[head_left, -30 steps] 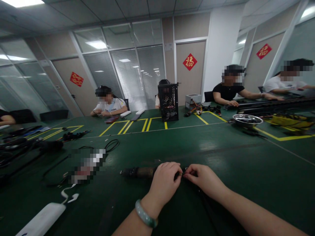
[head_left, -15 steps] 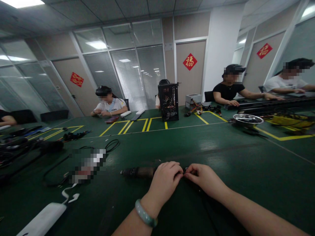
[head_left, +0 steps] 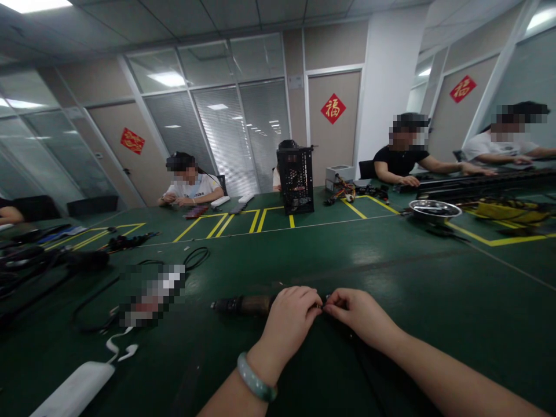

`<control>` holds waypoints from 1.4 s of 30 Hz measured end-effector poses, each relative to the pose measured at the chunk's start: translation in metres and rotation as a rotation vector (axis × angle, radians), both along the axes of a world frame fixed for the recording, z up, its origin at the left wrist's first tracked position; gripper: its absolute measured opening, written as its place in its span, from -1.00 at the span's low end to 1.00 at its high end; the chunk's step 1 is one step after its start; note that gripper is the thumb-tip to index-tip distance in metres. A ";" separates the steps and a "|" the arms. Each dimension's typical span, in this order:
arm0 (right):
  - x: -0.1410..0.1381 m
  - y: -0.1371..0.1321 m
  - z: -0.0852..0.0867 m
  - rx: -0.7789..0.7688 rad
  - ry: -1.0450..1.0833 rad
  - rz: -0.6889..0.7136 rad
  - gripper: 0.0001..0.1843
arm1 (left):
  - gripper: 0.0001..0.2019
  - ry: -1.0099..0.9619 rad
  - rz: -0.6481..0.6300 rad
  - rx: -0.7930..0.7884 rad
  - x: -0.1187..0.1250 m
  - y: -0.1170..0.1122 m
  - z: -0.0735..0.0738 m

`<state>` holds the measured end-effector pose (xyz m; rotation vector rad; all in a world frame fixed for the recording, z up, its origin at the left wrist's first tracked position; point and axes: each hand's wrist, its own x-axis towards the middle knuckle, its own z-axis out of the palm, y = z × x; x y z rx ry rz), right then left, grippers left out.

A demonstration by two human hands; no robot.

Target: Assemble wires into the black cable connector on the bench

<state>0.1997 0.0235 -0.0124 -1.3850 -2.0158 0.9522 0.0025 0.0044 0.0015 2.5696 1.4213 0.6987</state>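
Note:
A dark electric screwdriver [head_left: 248,305] with a translucent brownish barrel lies sideways on the green table, its tip pointing left. My left hand [head_left: 292,313] is closed around its rear part, hiding most of that end. Close beside it, thumb and forefinger of my right hand [head_left: 357,311] pinch a small dark cable end at the screwdriver's tail, largely covered by the fingers. From there a black cable [head_left: 362,362] seems to run down toward me, faint against the dark tabletop. A pale green bangle [head_left: 256,377] circles my left wrist.
To the left lie a white power bank [head_left: 76,388], a blurred-out device [head_left: 154,298] and tangled black cables [head_left: 26,266]. Across the table [head_left: 330,249] stand a black computer case [head_left: 296,180] and a power supply [head_left: 339,175]. A metal bowl [head_left: 434,209] sits right; several people work around.
The whole view has shifted very slightly. Both hands keep nearly the same pose at the screwdriver's rear end.

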 end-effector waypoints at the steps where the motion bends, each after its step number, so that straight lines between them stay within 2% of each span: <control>1: 0.000 0.000 0.000 -0.001 0.000 0.000 -0.83 | -0.89 -0.001 -0.004 0.003 0.000 0.000 0.000; 9: -0.001 -0.002 0.006 -0.038 -0.013 -0.006 -0.79 | -0.81 -0.025 0.040 0.002 0.001 -0.003 0.002; 17: 0.000 0.000 0.004 -0.001 -0.029 -0.004 -0.80 | -0.92 -0.046 0.025 0.023 0.000 -0.002 -0.001; 22: 0.000 0.000 0.005 -0.007 -0.050 -0.004 -0.81 | -0.88 -0.049 0.021 0.021 0.000 -0.002 0.001; 27: 0.000 -0.001 0.005 -0.008 -0.026 -0.007 -0.82 | -0.93 -0.045 0.000 0.016 0.000 -0.002 0.002; 31: 0.000 -0.001 0.005 -0.003 -0.014 -0.006 -0.82 | -0.85 -0.053 0.012 0.013 -0.001 -0.002 0.000; 38: 0.001 -0.001 0.004 -0.028 -0.008 -0.005 -0.81 | -0.87 -0.070 0.025 0.004 0.000 -0.003 0.001; 42: 0.001 0.000 0.003 -0.032 -0.002 -0.001 -0.82 | -0.94 -0.050 0.017 0.006 -0.001 -0.002 0.002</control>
